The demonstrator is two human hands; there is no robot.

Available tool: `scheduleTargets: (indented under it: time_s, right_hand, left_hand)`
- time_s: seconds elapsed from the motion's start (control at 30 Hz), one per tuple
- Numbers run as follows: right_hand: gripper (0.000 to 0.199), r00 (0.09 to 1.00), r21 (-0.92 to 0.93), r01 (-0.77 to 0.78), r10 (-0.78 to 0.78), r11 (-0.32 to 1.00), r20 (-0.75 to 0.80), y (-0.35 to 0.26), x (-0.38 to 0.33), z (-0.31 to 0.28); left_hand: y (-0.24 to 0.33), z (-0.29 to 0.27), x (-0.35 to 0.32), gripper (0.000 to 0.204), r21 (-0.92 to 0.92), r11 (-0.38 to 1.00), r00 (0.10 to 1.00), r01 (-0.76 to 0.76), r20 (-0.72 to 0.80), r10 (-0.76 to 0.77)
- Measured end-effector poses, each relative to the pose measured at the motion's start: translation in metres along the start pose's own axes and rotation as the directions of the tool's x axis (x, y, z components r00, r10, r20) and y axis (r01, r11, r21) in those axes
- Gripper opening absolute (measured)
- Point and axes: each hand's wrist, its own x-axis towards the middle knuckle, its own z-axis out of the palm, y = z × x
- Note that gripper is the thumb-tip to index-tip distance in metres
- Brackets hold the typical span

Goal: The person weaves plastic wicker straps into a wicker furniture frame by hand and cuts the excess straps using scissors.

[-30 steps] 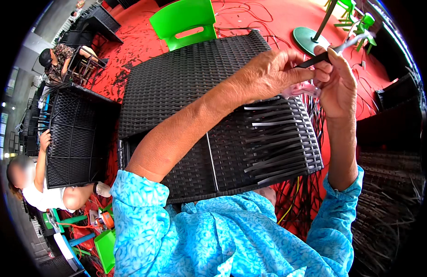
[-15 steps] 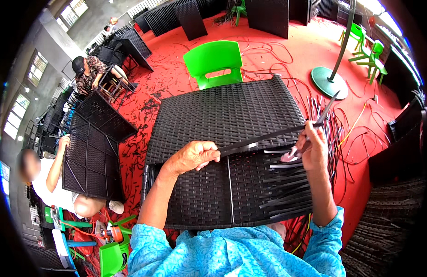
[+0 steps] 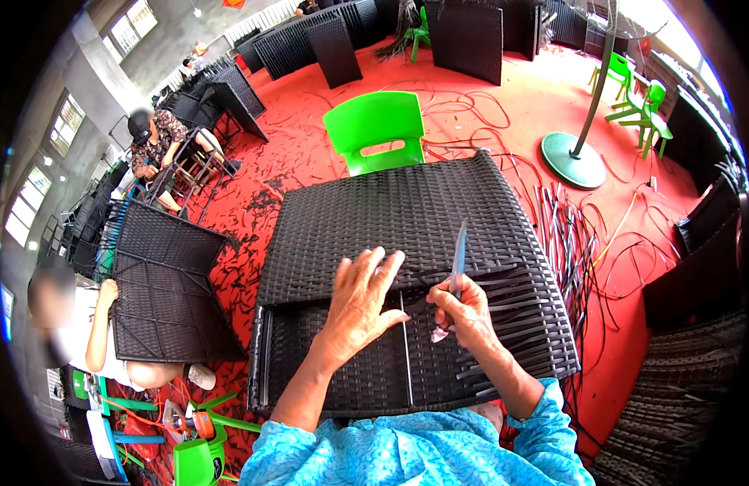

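A black woven rattan furniture piece [image 3: 391, 219] lies flat in front of me, its near panel partly woven with loose strip ends sticking out at the right. My left hand [image 3: 360, 304] rests flat, fingers spread, on the weave near the seam between the two panels. My right hand [image 3: 463, 312] grips a thin grey flat tool [image 3: 458, 259] that points up and away from me, just right of the left hand.
A green plastic chair [image 3: 376, 130] stands beyond the panel. Loose black strips [image 3: 569, 235] lie on the red floor at right by a fan stand base [image 3: 573, 159]. Two other people work on woven frames [image 3: 160, 283] at left. Black wicker pieces stand at the right edge.
The view has tipped upward and the panel now sits lower. My left hand moved down from the far right edge to the panel's middle and flattened. My right hand came in toward centre with the tool.
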Motion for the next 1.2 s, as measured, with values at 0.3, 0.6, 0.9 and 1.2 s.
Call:
scheduleTargets:
  time_s: [0.3,0.6,0.9,1.2]
  right_hand:
    - [0.013,0.982,-0.037,-0.079,0.084,0.996,0.169,0.016,-0.009,0.007]
    - [0.027,0.966,-0.287,-0.172,0.219,0.942,0.141,0.015,-0.003,-0.013]
    - [0.01,0.908,-0.939,0.338,-0.285,0.065,0.307,-0.017,0.047,-0.094]
    - [0.01,0.97,-0.928,0.233,0.004,-0.29,0.243,-0.028,0.064,-0.095]
  left_hand:
    - [0.012,0.045,-0.018,0.057,-0.301,0.952,0.998,-0.05,0.024,0.06]
    - [0.005,0.068,-0.022,0.022,-0.45,0.89,0.98,-0.069,-0.198,-0.024]
    - [-0.09,0.05,-0.057,0.015,-0.457,0.831,0.82,0.317,-0.308,-0.482]
    - [-0.209,-0.026,-0.154,0.02,-0.426,0.742,0.485,0.518,-0.568,-0.665]
